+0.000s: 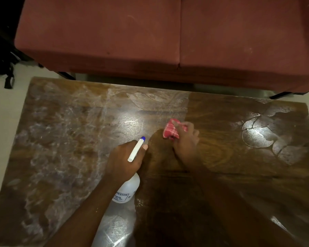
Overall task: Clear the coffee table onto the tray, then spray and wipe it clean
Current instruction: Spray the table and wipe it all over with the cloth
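The dark wooden coffee table (230, 166) fills the view, its left half and far right covered with whitish wet smears. My left hand (123, 161) grips the neck of a translucent white spray bottle (128, 189), whose white trigger head with a blue nozzle tip (142, 138) points up and away over the table's middle. My right hand (185, 139) holds a bunched red-and-white cloth (169, 131) pressed down on the table near its centre. No tray is in view.
A red-brown upholstered sofa (150, 32) stands just beyond the table's far edge. A black bag with a strap (5, 72) lies on the pale floor at the far left. Pale floor (0, 131) runs along the table's left side.
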